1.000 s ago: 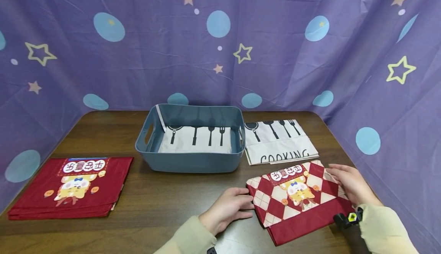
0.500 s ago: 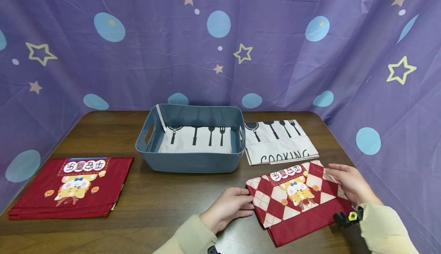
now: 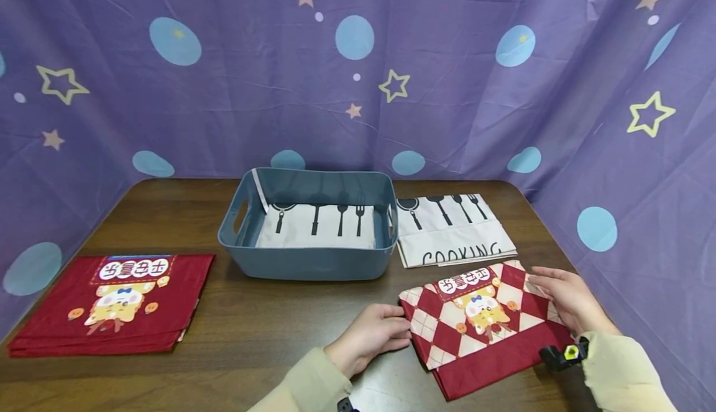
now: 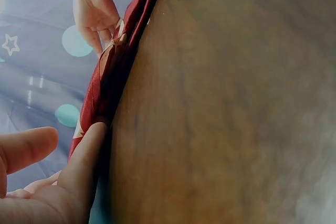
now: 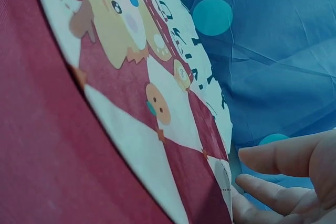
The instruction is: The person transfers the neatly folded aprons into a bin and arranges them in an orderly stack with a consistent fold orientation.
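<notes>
A folded cloth (image 3: 506, 303) lies at the front right of the table, its upper layer in red and cream diamonds with a cartoon animal, over a plain red strip. My left hand (image 3: 371, 337) is at its left edge with relaxed fingers. In the left wrist view, a fingertip of that hand (image 4: 60, 187) meets the cloth's layered side (image 4: 100, 87), and the thumb is apart. At the opposite edge, my right hand (image 3: 570, 300) has its fingers extended beside the cloth. The right wrist view shows this hand (image 5: 294, 177) with its thumb raised off the fabric.
A blue plastic basket (image 3: 307, 265) at the back holds a white cloth (image 3: 302, 232) printed with utensils. To its right lies a similar folded cloth (image 3: 453, 241) lettered "COOKING". Several stacked red cloths (image 3: 47, 315) are at the left. A purple curtain (image 3: 252, 120) encloses the table.
</notes>
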Demonstrator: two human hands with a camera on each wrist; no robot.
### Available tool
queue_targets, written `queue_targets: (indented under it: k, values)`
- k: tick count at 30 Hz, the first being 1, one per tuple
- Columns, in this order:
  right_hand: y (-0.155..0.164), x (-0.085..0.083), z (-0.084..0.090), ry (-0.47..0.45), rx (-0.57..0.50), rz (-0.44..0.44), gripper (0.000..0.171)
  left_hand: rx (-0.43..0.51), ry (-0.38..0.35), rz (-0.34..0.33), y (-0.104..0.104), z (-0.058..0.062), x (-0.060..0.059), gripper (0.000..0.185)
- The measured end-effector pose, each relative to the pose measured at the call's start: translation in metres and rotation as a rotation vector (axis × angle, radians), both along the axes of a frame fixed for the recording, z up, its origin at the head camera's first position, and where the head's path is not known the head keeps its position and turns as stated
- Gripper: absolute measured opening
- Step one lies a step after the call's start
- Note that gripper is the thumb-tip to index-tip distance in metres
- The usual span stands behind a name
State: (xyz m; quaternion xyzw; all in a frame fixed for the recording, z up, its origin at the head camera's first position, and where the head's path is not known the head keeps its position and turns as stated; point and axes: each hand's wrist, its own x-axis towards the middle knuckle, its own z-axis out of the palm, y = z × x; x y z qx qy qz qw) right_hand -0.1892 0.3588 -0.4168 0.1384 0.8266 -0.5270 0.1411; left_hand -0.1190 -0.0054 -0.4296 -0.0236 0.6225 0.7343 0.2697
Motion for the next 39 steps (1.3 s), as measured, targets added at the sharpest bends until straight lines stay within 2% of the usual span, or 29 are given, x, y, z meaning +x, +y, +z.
queue_targets:
  k: [6,12,16,23,30,39]
  values:
    - [0.0008,0.0011,0.0001,0.034,-0.048,-0.023,0.069,-0.002,0.024,-0.031,0.0001,0.0008,-0.0005,0.047]
    - [0.0025,0.0025,-0.0006,0.028,-0.088,-0.043,0.069,0.004,0.037,-0.044,0.0014,0.0025,-0.0010,0.048]
    - [0.0016,0.0031,-0.0018,0.006,-0.068,-0.031,0.069,-0.006,0.037,-0.042,0.0029,0.0018,-0.0011,0.047]
    - [0.0002,0.0005,-0.0031,0.025,-0.050,-0.004,0.070,0.011,0.040,-0.046,0.0058,0.0000,-0.0019,0.046]
    - [-0.0020,0.0007,-0.0001,-0.027,0.029,0.013,0.070,0.010,0.027,-0.050,0.0065,0.0019,-0.0021,0.042]
    - [-0.0025,-0.0003,0.0022,-0.003,0.051,0.053,0.067,0.010,0.015,-0.045,0.0072,0.0036,-0.0016,0.042]
